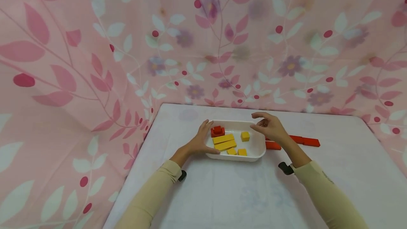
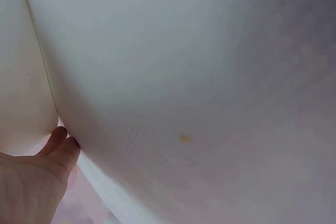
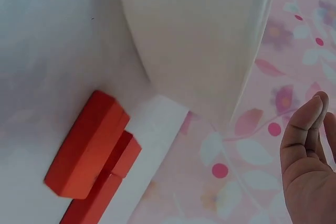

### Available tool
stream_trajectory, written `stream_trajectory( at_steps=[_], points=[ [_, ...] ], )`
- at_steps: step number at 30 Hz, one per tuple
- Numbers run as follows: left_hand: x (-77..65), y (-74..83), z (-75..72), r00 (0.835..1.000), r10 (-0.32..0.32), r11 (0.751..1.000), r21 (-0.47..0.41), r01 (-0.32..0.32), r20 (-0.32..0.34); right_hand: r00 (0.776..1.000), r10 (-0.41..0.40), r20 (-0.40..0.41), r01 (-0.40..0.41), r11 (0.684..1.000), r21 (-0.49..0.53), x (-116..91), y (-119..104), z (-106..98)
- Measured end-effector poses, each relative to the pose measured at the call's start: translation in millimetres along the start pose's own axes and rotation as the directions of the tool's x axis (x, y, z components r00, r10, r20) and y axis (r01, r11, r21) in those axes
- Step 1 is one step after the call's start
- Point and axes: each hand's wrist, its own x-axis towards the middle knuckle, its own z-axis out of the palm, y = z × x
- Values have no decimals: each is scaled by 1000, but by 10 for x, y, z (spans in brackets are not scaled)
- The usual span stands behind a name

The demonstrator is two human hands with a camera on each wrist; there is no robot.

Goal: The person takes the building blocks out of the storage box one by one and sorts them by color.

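Note:
A white rectangular tray (image 1: 251, 153) sits on the table. My left hand (image 1: 198, 142) holds its left end, the thumb on the near rim and the fingers along the far left side. Inside lie two long yellow blocks (image 1: 223, 138), several small yellow cubes (image 1: 245, 136) and a small stack of red blocks (image 1: 217, 131) at the far left. Over the tray's right rim hovers my right hand (image 1: 271, 127), its fingers loosely bent and nothing visible between them. In the right wrist view this hand (image 3: 310, 166) appears apart from the tray's wall (image 3: 194, 40).
Several long red blocks (image 1: 311, 141) lie on the table right of the tray, partly behind my right wrist; one red block (image 3: 86, 145) shows close up in the right wrist view. A white cloth covers the table (image 1: 216, 193). Pink floral fabric (image 1: 222, 45) hangs behind and at the left.

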Motion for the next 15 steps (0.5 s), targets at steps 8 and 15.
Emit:
stream_trajectory(
  at_steps=[8, 15],
  points=[
    [-10, -6, -27, 1000, 6, 1000, -13, -6, -6, 998, -62, -1, 62, 998, 1, 186, -144, 153],
    [-12, -9, 4, 1000, 16, 999, -29, -16, -3, 998, -37, 50, 35, 999, 34, 299, -219, 319]
  ],
)
